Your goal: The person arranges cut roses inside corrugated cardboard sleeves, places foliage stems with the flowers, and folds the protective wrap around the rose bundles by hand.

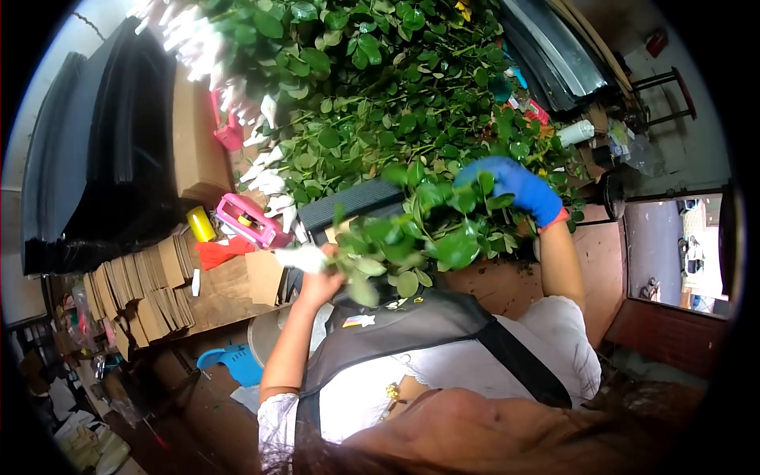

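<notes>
My left hand point(321, 285) is bare and closed around a leafy rose stem, just below its white-wrapped head point(302, 258). The stem's green leaves point(451, 245) stretch to the right in front of my apron, slightly blurred. My right hand point(507, 186), in a blue glove with a red cuff, reaches over the far end of these leaves. Its fingers are smeared and partly behind foliage, so their grip is unclear. Beyond both hands lies a big pile of similar leafy stems point(380, 103), white-wrapped heads to the left. A black ridged block point(352, 203) sits between my hands and the pile.
A pink tape dispenser point(252, 222), a yellow roll point(201, 224) and a red cloth point(222, 252) lie at left, near stacked cardboard pieces point(146, 289). Black sheets point(119, 119) stand behind. A blue plastic basket point(237, 364) is below. An open doorway point(669, 249) is at right.
</notes>
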The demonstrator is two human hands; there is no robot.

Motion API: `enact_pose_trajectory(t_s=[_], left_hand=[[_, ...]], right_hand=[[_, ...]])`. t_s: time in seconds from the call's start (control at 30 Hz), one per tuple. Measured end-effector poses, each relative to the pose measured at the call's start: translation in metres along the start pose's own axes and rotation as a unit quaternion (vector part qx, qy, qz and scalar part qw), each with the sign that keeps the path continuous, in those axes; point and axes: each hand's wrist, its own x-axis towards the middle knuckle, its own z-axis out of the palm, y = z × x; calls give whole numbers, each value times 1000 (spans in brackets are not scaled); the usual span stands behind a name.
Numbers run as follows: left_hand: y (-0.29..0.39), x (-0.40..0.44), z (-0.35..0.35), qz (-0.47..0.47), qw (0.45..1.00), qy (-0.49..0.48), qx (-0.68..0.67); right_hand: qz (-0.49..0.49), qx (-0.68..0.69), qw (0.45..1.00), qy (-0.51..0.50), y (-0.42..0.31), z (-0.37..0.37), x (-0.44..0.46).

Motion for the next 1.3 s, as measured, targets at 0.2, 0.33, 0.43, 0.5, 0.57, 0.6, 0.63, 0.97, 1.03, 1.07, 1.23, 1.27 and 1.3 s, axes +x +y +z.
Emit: enact_pose_trajectory(t_s=[0.2,0.33,0.43,0.5,0.57,0.6,0.63,0.97,1.03,1.07,1.23,1.27,1.3], left_hand=[[-6,5,2,-17,998,25,-51],[2,4,1,-92,989,51,-101],[-4,5,1,-38,994,54,-85],[1,9,-3,48,998,42,-4],[11,9,-2,2,997,57,-46],[18,9,-3,-3,997,63,-41],[24,10,-4,-7,997,69,-36],[20,3,3,23,996,83,36],[24,3,2,13,996,74,40],[25,2,2,21,996,75,52],[39,11,-10,148,963,86,207],[37,14,-8,161,959,96,215],[31,18,-4,174,953,105,223]], right_hand=[[184,-184,961,-92,50,44,-49],[111,-215,970,-2,38,54,-46],[69,-320,942,68,2,39,-37],[63,-379,919,84,-18,35,-36],[69,-407,908,70,-30,37,-35],[70,-394,916,45,-32,41,-39],[54,-399,914,56,-35,41,-41],[253,-393,884,4,53,136,-73],[247,-330,910,-39,58,114,-77],[240,-294,923,-61,50,97,-70],[66,-158,983,71,7,14,9],[24,-148,981,125,9,18,38],[-19,-137,974,178,17,25,68]])
